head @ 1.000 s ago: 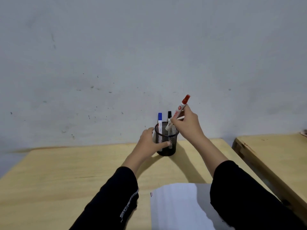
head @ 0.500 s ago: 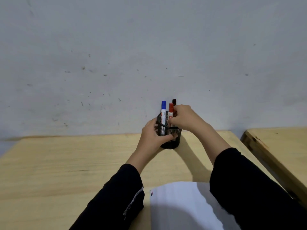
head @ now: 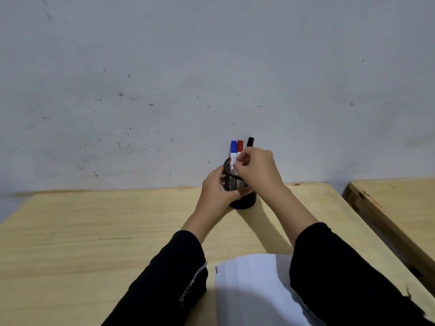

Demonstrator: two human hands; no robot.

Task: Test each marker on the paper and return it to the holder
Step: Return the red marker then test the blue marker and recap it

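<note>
A black mesh holder (head: 237,184) stands at the far edge of the wooden table (head: 113,231), against the wall. Three markers stand in it: a blue marker (head: 233,147), a red marker (head: 239,145) and a black marker (head: 250,141). My left hand (head: 215,188) wraps the holder's left side. My right hand (head: 259,169) is at the holder's rim, fingertips pinched on the red marker's white barrel beside the blue one. White paper (head: 249,292) lies near me, partly under my right sleeve, with small red and blue strokes at its top left corner.
A second wooden table (head: 400,203) stands to the right, across a narrow gap. The grey wall rises directly behind the holder.
My right hand brought the red marker down from above the holder and set it in beside the blue one. My left hand stayed on the holder.
</note>
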